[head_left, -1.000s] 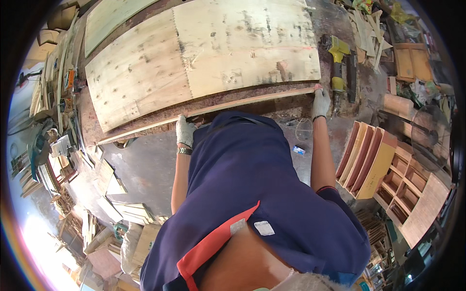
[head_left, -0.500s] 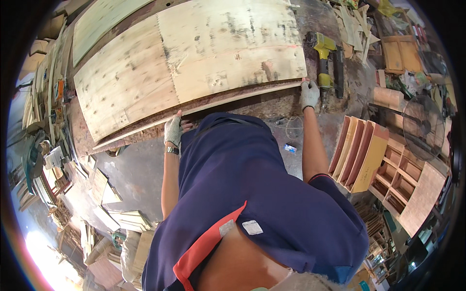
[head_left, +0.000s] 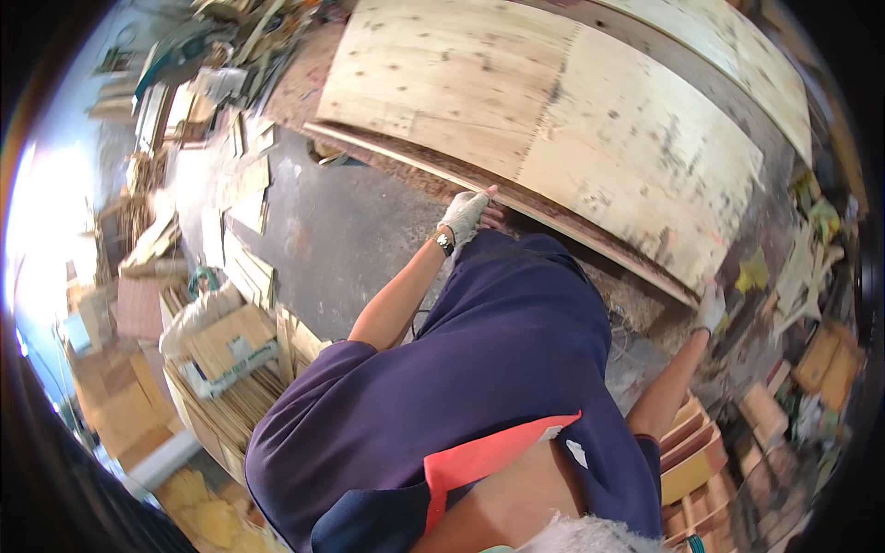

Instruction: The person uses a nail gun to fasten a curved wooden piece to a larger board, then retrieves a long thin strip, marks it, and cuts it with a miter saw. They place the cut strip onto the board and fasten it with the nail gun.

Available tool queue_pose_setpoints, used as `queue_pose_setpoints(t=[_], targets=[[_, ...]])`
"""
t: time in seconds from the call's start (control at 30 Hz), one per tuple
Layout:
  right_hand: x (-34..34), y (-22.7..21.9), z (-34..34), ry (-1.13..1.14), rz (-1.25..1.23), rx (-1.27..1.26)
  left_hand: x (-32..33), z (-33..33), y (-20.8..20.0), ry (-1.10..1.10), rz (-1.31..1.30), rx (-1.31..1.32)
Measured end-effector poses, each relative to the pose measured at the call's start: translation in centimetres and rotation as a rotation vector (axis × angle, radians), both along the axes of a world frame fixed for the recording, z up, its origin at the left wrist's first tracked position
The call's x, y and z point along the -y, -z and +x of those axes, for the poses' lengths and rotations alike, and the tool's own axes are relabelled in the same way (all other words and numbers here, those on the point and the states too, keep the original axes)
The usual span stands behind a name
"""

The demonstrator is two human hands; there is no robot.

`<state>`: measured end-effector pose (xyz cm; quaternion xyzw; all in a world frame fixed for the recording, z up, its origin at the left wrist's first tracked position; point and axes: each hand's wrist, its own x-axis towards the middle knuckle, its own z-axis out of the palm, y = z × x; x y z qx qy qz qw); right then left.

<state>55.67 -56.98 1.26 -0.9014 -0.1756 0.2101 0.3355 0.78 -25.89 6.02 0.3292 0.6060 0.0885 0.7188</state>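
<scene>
A long, thin wooden strip runs along the near edge of a pale plywood sheet, with a dark gap between them. My left hand, in a light fingerless glove, grips the strip near its middle, thumb on top and fingers underneath. At the strip's right end my right hand, gloved likewise, is closed around it by the sheet's corner. A yellow-green power tool, blurred, lies just beyond that hand.
Another pale sheet lies behind the first. Wood offcuts litter the floor at left, near a stack of thin boards. Wooden boxes stand at lower right. Scraps are piled at far right.
My view has swung left, so the bench and sheet appear tilted and farther right. Both hands keep their places on the strip.
</scene>
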Motion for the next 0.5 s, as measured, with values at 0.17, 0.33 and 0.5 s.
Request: queue_pose_setpoints(t=[0.17,0.33,0.5], targets=[[-0.8,-0.1,0.6,0.013,-0.060,-0.033,-0.5,-2.2,-1.5,-0.066,0.074,-0.017],[-1.2,-0.1,-0.1,0.057,-0.078,0.014,-2.4,-6.3,-2.6,-0.040,0.249,-0.239],[-0.9,-1.1,-1.0,-0.038,-0.190,0.083,-12.1,-16.0,-3.3,-0.240,0.893,-0.749]])
